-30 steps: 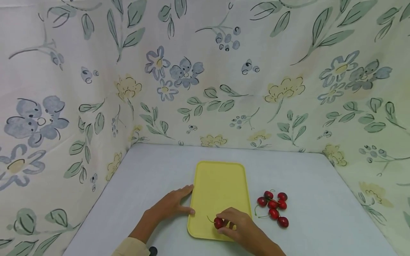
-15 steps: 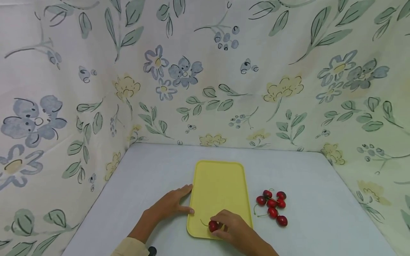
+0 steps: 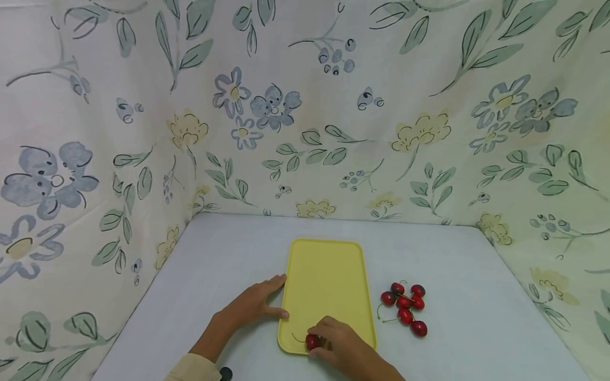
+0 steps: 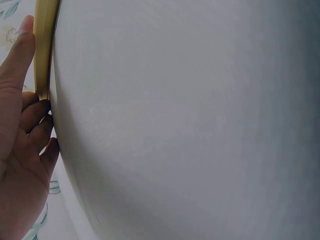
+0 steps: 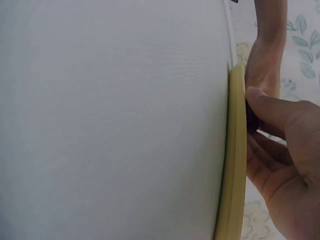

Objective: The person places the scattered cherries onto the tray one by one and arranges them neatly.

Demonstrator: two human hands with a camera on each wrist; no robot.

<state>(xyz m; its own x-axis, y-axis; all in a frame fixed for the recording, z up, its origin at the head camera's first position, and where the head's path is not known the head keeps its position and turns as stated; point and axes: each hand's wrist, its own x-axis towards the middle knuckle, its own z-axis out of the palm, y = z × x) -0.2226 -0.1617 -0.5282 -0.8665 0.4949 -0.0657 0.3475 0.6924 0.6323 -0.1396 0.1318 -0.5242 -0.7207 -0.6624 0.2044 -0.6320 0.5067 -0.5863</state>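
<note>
R hand (image 3: pixel 347 346) pinches a cherry (image 3: pixel 312 342), now a bit closer to the near-left corner of the yellow tray (image 3: pixel 326 280) than 1 sec ago, so its positioning seems in progress; L hand (image 3: pixel 252 302) touches the tray's left edge w/ relaxed fingers.

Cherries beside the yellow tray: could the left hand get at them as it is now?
Probably not without reaching across: the left hand touches the other side of the yellow tray, which lies between it and those cherries.
</note>
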